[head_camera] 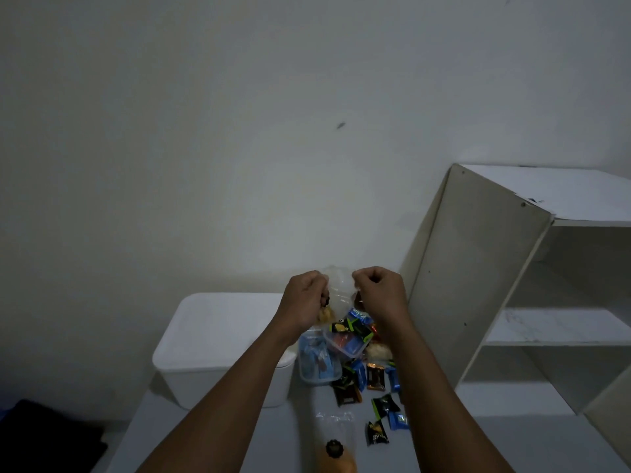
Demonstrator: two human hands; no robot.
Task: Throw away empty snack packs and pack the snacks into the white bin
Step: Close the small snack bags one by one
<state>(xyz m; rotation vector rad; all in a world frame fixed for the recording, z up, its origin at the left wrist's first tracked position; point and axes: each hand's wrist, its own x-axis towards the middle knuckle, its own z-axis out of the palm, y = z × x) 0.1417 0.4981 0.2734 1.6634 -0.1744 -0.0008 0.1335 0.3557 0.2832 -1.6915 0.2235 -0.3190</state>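
Room: dim white wall is filling most of the view; a white bench (pixel 273 438) is carrying everything, with an open white shelf unit (pixel 478 268) standing at the right.
Left hand: the left hand (pixel 304 302) is hovering above the pile, its fingers curling round one top edge of a clear plastic bag (pixel 336 288).
Right hand: the right hand (pixel 379 295) is pinching the other top edge in curled fingers, just beside the left.
Bag: it is hanging between both hands over the snacks; yellowish and dark bits are showing near its lower part, and I cannot tell whether they are lying inside it.
Snacks: wrapped snacks (pixel 375 373) are lying scattered on the bench below the hands, some sitting in two clear tubs (pixel 319 363).
Bin: the white bin (pixel 218 384) is sitting to the left of the pile, its top looking covered.
Step in hand: seemingly checking or opening the bag.
Doing it well: I would be pulling the edges apart gently, keeping the mouth upward so nothing is spilling, then judging it empty or not before binning it.
Watch out: a bottle (pixel 336 459) is standing near the front edge, close to the forearms.
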